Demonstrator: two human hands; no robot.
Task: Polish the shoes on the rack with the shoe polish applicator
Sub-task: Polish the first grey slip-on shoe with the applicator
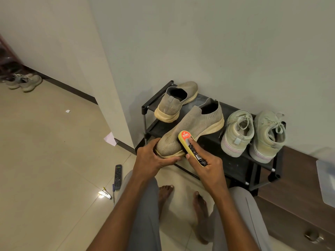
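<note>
A low black shoe rack (241, 169) stands against the wall. On its top lie a tan knit slip-on shoe (190, 127), its twin (174, 102) behind it, and two pale laced sneakers (237, 133) (268, 136) to the right. My left hand (154, 158) grips the toe of the front slip-on. My right hand (206, 163) holds a yellow shoe polish applicator (190, 147) with a red label, and presses it against the side of that shoe near the toe, index finger laid along its back.
A dark wooden cabinet (299, 196) stands right of the rack. On the tiled floor at the left lie a black remote (117, 176), a small screwdriver (113, 194) and paper scraps. Another pair of sneakers (25, 82) sits far left by the wall. My bare feet rest below the rack.
</note>
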